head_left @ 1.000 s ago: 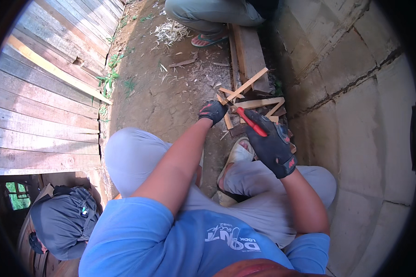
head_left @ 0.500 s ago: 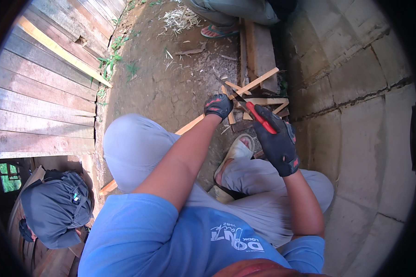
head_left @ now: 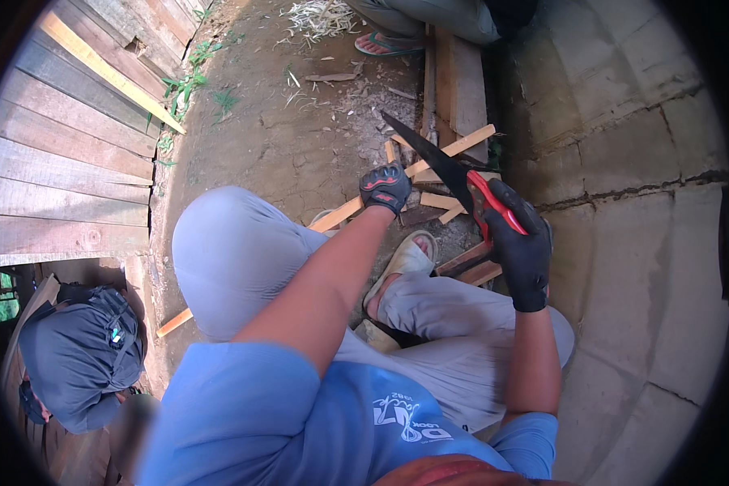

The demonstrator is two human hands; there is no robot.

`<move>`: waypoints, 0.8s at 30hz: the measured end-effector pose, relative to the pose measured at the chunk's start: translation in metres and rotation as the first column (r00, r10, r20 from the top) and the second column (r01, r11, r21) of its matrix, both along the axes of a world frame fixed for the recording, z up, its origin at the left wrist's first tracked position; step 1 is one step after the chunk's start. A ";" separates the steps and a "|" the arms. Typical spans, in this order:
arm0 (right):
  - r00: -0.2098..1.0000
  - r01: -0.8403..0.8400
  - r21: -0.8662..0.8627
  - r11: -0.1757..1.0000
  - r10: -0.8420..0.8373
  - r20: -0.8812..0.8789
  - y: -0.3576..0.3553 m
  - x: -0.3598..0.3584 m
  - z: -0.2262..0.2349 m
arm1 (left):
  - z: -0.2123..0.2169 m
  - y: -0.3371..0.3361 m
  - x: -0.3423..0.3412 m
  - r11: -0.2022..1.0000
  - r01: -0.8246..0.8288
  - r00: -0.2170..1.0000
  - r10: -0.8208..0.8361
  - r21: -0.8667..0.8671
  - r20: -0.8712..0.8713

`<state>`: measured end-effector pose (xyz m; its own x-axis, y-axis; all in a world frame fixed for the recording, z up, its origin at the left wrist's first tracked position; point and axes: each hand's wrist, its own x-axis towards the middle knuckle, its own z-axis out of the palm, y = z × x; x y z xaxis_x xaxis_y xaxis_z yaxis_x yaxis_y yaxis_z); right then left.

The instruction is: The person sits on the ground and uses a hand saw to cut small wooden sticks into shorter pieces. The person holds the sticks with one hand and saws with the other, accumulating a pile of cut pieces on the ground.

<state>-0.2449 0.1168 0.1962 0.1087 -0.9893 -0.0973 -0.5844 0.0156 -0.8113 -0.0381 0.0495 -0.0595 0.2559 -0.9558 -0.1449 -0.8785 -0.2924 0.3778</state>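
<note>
A hand saw (head_left: pixel 439 164) with a dark blade and a red handle is in my right hand (head_left: pixel 520 251), its black-gloved fingers wrapped round the grip. The blade slants up to the left, above a long pale wood strip (head_left: pixel 458 146); I cannot tell whether it touches the wood. My left hand (head_left: pixel 385 188), in a black glove with red marks, is closed on that strip, pressing it down. The strip runs from beside my left knee up to the right. Short wood offcuts (head_left: pixel 438 201) lie under and around the blade, partly hidden by it.
A block wall (head_left: pixel 624 267) rises close on the right, a plank wall (head_left: pixel 65 190) on the left. Ahead, another person's sandaled foot (head_left: pixel 389 44) rests by a thick timber beam (head_left: pixel 462 89) and a heap of shavings (head_left: pixel 320 18). A dark bag-like bundle (head_left: pixel 81 348) sits at lower left.
My right hand has moved right and slightly back, and the saw blade now shows at full length, turned broadside. My left hand keeps its hold on the strip.
</note>
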 end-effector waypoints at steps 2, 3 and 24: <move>0.999 0.002 -0.087 0.996 -0.005 -0.034 0.003 -0.003 0.002 | 0.002 0.006 -0.005 1.000 -0.007 1.000 0.008 -0.025 0.029; 0.999 -0.001 -0.082 0.997 -0.002 -0.036 0.004 -0.004 -0.003 | 0.002 0.007 -0.010 1.000 -0.007 1.000 0.007 -0.021 0.011; 0.989 0.024 -0.157 0.987 -0.001 0.145 -0.109 0.103 -0.175 | -0.013 0.003 -0.014 0.986 -0.118 0.989 0.107 -0.116 -0.098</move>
<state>-0.1421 0.0078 0.0211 0.0975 -0.9923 0.0759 -0.4615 -0.1127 -0.8799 -0.0523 0.0527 -0.0730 0.3536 -0.9337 -0.0571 -0.8028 -0.3342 0.4939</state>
